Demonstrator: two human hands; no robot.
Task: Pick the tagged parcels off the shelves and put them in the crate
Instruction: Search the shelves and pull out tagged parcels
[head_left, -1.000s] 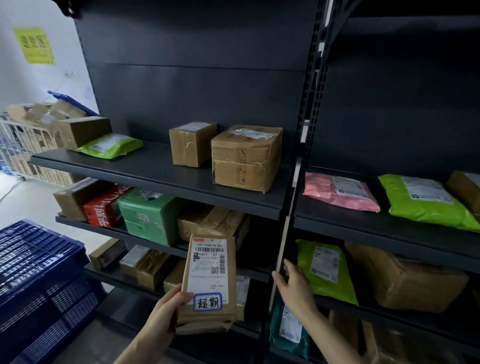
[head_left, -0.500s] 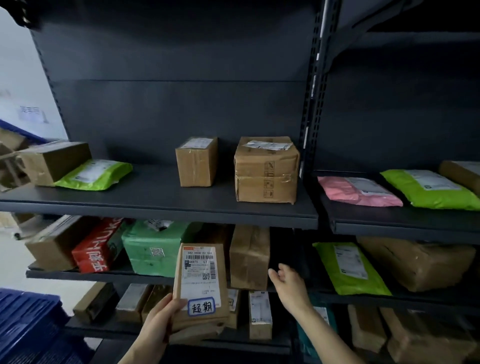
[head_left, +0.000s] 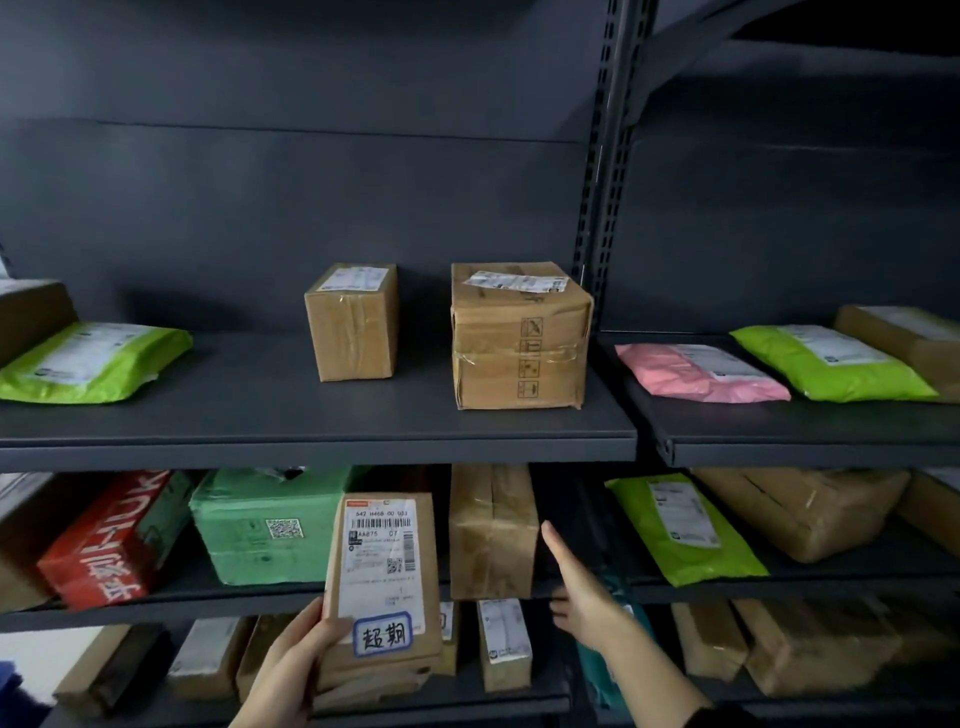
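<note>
One tagged parcel (head_left: 382, 587) is already clamped upright in my left hand (head_left: 291, 670). Just right of that grip, my right hand (head_left: 582, 597) is spread and empty, reaching toward the standing brown box (head_left: 491, 530) beyond it. I judge I'm still hunting tags; next, check that box's label. No crate in view.

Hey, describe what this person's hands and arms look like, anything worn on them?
Both hands are bare: no gloves, rings or watch show on the left hand or the right hand. The forearms are uncovered too, apart from a dark sleeve edge low on the right arm.
</note>
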